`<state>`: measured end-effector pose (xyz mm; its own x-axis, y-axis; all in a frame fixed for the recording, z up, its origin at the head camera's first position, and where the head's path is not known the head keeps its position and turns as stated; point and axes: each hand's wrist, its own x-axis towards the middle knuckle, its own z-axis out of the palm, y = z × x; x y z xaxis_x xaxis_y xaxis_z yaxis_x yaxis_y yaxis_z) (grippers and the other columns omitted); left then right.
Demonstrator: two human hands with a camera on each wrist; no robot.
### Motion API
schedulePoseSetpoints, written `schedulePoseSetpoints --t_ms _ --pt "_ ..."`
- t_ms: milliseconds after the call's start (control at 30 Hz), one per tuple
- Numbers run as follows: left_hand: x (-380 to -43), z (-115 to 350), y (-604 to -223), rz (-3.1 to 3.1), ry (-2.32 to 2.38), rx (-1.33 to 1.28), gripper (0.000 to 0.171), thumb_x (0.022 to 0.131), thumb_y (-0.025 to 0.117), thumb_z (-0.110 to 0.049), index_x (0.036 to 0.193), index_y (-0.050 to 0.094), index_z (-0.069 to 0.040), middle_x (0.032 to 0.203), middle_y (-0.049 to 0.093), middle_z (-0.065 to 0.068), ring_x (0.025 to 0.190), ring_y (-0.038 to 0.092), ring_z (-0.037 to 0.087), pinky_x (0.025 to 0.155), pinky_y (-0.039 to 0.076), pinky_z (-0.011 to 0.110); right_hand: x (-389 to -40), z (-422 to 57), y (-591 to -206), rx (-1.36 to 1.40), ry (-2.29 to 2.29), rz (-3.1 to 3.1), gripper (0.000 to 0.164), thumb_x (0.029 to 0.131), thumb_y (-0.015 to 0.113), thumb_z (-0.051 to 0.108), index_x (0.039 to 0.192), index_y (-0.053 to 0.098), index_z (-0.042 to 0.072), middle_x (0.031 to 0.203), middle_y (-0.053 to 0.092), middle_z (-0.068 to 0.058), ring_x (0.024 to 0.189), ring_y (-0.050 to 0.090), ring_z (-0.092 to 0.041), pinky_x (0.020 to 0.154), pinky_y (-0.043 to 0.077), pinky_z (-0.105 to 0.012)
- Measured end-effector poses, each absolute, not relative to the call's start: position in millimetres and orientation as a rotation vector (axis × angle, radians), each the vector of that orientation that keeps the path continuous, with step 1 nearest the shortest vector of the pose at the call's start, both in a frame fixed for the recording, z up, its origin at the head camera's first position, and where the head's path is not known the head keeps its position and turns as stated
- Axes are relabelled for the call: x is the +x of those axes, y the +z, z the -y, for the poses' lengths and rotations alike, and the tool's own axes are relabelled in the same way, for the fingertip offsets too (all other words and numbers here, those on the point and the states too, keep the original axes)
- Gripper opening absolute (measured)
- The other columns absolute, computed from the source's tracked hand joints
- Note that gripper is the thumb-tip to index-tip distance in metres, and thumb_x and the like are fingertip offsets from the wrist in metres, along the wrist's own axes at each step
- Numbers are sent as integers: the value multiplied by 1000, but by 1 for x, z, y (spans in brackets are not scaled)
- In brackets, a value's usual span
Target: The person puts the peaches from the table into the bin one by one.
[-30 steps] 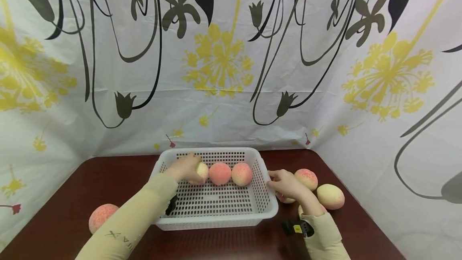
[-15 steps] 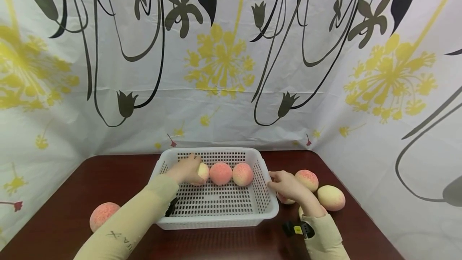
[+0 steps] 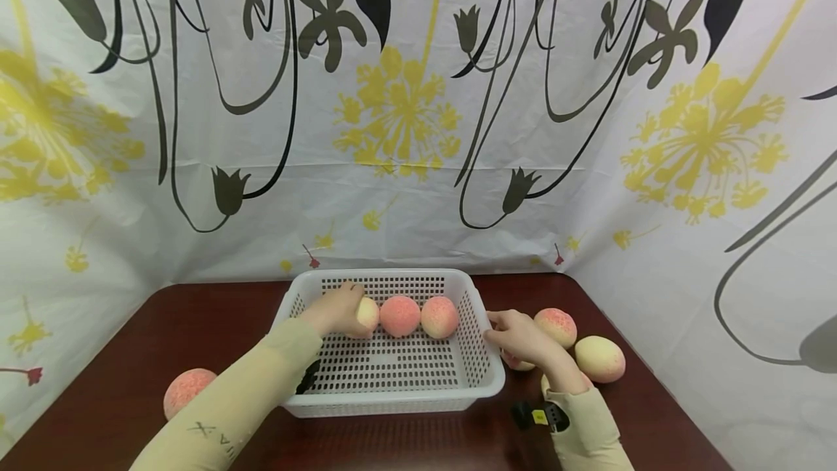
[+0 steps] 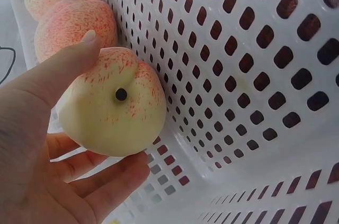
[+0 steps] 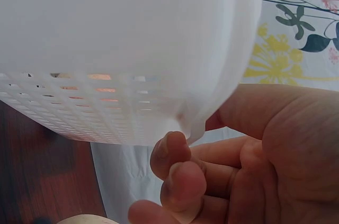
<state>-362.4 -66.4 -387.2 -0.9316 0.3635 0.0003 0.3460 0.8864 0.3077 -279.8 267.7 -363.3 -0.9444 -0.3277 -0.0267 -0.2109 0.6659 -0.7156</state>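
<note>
My left hand (image 3: 335,310) is inside the white perforated plastic basket (image 3: 386,404), holding a peach (image 4: 119,123). In the left wrist view, the thumb lies over the peach's top while the fingers support it from below; a small dark hole shows in its pale end. Two more peaches, one pink (image 3: 399,316) and one pink and cream (image 3: 439,317), continue the row along the basket's back wall. At the basket's right side, my right hand (image 3: 523,336) grips the rim, with curled fingertips (image 5: 172,152) beneath its edge and the thumb partly hidden behind it.
Right of the basket, a red-topped peach (image 3: 556,327) and a cream peach (image 3: 599,359) lie on the dark wooden table (image 3: 392,442), with others partly hidden by the right arm. Another peach (image 3: 186,391) sits beside the left forearm. A patterned white curtain (image 3: 405,224) hangs behind.
</note>
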Motion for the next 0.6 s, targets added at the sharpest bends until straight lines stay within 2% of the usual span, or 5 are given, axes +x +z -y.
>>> schedulePoseSetpoints --t_ms 333,600 --pt "-360 67 -385 -2981 440 591 84 62 88 -33 131 52 0 112 56 13 94 56 27 84 49 44 -279 -268 -363 -446 -1124 -2740 31 93 56 10 122 60 0 56 47 -2 40 36 -10 40 32 -24" --pt "-360 67 -385 -2995 423 617 76 62 88 -31 126 57 -3 107 57 10 91 56 24 82 48 43 -279 -267 -362 -457 -1123 -2750 30 92 56 10 120 60 1 58 49 -4 40 37 -11 41 32 -26"
